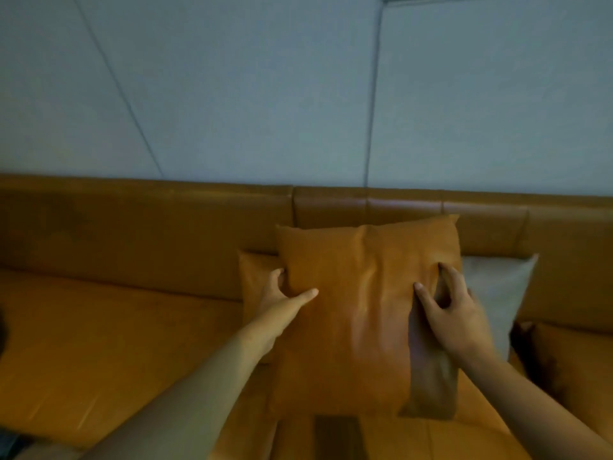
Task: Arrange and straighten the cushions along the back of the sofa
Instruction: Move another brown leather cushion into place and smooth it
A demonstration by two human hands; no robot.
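Now both hands hold the big square orange leather cushion [358,310] on the orange leather sofa [132,234]. Left hand [278,300] fingers wrap its side edge. Right hand [454,313] fingers pinch its front.

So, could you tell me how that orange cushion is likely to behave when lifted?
The orange cushion probably feels soft: it dents under the right hand. Its sheen suggests a slightly slippery cover. It may sag when held by the left hand alone.

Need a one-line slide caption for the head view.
Both hands, left and right, grip an orange cushion against the sofa back.
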